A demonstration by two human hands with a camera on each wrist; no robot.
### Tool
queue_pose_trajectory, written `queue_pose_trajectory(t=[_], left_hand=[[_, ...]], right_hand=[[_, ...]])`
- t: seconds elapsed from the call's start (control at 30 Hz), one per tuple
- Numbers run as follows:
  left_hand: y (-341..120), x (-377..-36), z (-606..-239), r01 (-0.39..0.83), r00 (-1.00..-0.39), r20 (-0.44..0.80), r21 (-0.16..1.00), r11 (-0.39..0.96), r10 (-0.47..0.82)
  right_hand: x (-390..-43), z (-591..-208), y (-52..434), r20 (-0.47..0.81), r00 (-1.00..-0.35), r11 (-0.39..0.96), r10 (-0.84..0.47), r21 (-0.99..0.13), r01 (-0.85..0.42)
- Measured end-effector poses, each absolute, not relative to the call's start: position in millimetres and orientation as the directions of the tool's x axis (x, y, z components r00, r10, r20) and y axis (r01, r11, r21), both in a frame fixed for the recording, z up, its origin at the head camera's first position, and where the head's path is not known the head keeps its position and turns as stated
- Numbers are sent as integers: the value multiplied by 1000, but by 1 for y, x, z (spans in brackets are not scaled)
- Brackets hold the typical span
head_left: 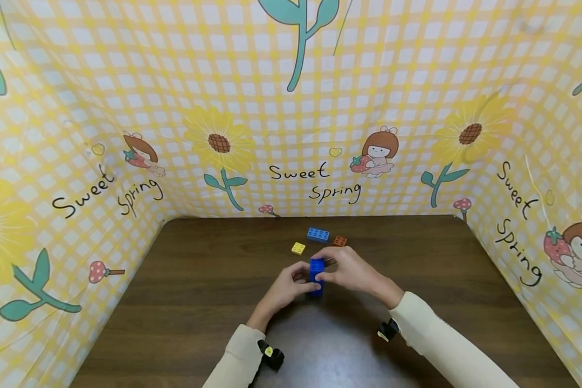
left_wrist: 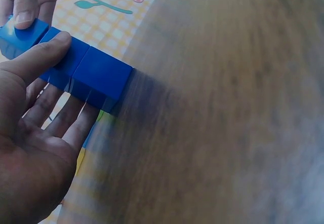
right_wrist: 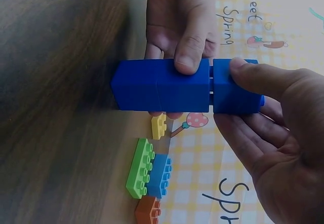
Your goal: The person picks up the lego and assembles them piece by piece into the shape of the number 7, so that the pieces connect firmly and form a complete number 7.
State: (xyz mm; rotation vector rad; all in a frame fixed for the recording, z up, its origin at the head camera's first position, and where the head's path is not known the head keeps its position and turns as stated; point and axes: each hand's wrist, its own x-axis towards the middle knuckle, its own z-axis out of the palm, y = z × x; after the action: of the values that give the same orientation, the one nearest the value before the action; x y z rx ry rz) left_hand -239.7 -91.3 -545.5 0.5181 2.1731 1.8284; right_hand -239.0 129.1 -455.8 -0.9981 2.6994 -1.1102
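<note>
Head view shows both hands meeting over a dark wooden table [head_left: 184, 280], gripping a stack of blue building bricks [head_left: 317, 276] standing on it. Left hand [head_left: 285, 288] pinches the lower bricks, thumb on one side, fingers behind; right hand [head_left: 351, 269] pinches the top brick [right_wrist: 235, 87], not fully seated. Just behind lie a yellow brick [head_left: 298, 248], a light blue brick [head_left: 318, 234], an orange brick [head_left: 340, 241] and, in the right wrist view, a green brick [right_wrist: 140, 168]. Sunflower-print cloth [head_left: 291, 118] walls the table
</note>
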Motion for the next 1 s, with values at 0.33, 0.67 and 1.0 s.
queue_pose_trajectory(t=[0.33,0.67,1.0], left_hand=[[-92,-239,-546,104,-904,31,983,149,426],[-92,-241,-543,110,-904,37,983,149,426],[-90,-241,-544,87,-903,15,985,148,429]], right_hand=[[-237,-455,127,161,-807,545,-568,-661,-516],[-239,-457,127,193,-801,543,-567,-644,-539],[-235,-456,126,178,-817,566,-549,-640,-520]])
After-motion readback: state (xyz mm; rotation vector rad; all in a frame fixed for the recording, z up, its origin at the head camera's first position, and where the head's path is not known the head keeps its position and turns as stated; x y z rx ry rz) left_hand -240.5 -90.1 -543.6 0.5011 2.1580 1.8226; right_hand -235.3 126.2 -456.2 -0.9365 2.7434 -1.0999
